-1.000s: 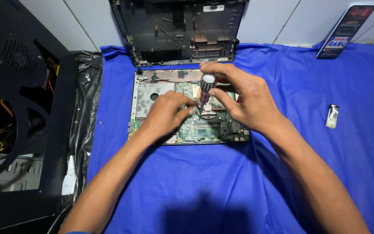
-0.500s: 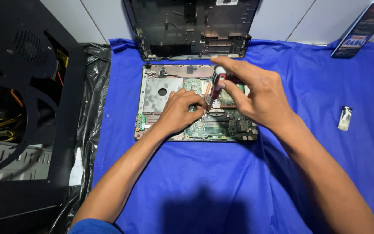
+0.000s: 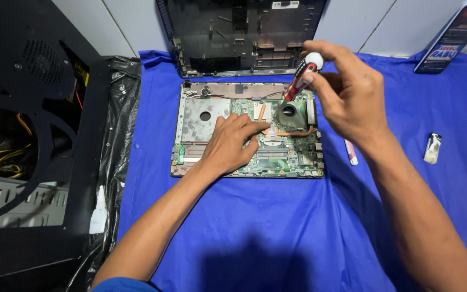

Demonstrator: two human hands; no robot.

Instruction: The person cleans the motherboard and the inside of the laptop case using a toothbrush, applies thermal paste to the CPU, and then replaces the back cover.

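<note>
My screwdriver [image 3: 302, 77] has lifted to the far-right corner of the opened laptop base [image 3: 247, 130], tip beside the fan [image 3: 289, 114]; my right hand [image 3: 347, 97] grips its handle. My left hand [image 3: 232, 145], fingers spread and released, still presses the board on the blue cloth [image 3: 255, 227].

You are working over a blue cloth [image 3: 255, 232] covering the surface; white tiled wall [image 3: 125, 24] is running behind it, and a black computer case [image 3: 28, 135] is standing at your left.
</note>
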